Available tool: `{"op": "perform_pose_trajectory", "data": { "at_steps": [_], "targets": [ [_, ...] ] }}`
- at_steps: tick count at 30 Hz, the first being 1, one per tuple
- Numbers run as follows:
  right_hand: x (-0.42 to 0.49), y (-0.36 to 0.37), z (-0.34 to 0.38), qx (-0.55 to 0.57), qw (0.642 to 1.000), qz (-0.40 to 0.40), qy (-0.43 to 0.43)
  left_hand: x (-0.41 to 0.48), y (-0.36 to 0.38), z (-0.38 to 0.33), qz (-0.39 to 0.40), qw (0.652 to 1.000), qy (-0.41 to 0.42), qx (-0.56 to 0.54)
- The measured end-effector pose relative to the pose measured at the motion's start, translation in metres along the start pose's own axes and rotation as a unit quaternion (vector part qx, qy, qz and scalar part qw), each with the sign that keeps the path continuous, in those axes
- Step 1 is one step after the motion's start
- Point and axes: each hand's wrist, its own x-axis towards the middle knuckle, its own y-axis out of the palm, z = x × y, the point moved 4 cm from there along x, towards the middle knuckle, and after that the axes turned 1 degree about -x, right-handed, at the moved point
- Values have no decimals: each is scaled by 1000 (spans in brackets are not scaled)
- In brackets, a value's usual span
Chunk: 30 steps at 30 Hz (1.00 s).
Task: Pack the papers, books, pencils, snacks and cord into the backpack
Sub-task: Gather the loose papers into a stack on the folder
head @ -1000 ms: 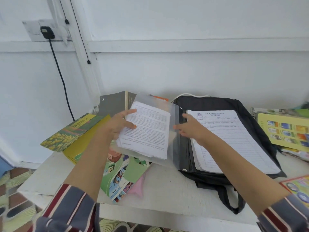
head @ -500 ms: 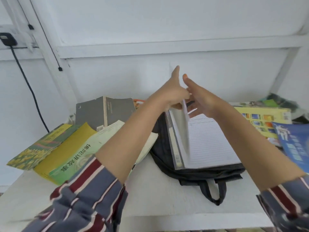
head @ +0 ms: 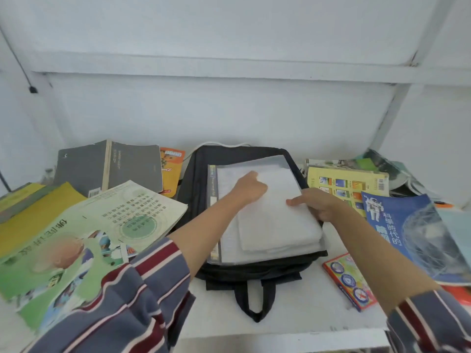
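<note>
The papers (head: 275,220) are laid on the backpack (head: 194,179); their right edge is gripped by the right hand (head: 317,203); the left hand (head: 251,187) is rested on top, its fingers' curl not discernible.

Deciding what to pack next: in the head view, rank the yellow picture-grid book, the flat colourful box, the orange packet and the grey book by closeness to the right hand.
1. Yellow picture-grid book, just right of the right hand.
2. Colourful box, front right.
3. Orange packet, left of the backpack.
4. Grey book, farther left.
</note>
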Motion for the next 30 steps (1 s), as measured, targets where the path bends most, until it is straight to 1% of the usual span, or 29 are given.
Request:
{"op": "perform_pose_trajectory", "data": {
  "at_steps": [2,3,5,7,9,12,14,17,22,26,30],
  "targets": [
    [4,-5,0,-85,996,-31,-18,8,-17,27,-96,988,-55,106],
    [5,-6,1,-133,990,-43,-28,8,-25,38,-124,976,-85,158],
    [3,-8,5,-222,970,-74,-59,6,-36,55,-132,959,-135,210],
    [1,-8,9,-262,959,-77,-80,3,-40,65,-117,965,-148,181],
    [0,-9,8,-244,966,-51,-64,0,-41,69,-98,980,-127,118],
    [-5,-9,4,-208,978,6,-26,-9,-45,73,-77,992,-101,23],
    [-5,-11,1,-177,984,27,-21,-16,-48,77,-52,991,-112,-52],
    [0,-12,-4,-88,994,56,-18,-20,-51,83,-31,983,-120,-134],
    [1,-10,-7,-11,998,52,-42,-20,-45,87,-4,974,-95,-206],
    [0,-7,-6,22,994,31,-101,-22,-43,84,12,982,-51,-181],
    [-12,-7,1,100,983,38,-147,-29,-36,82,3,970,-47,-238]
  ]
}}
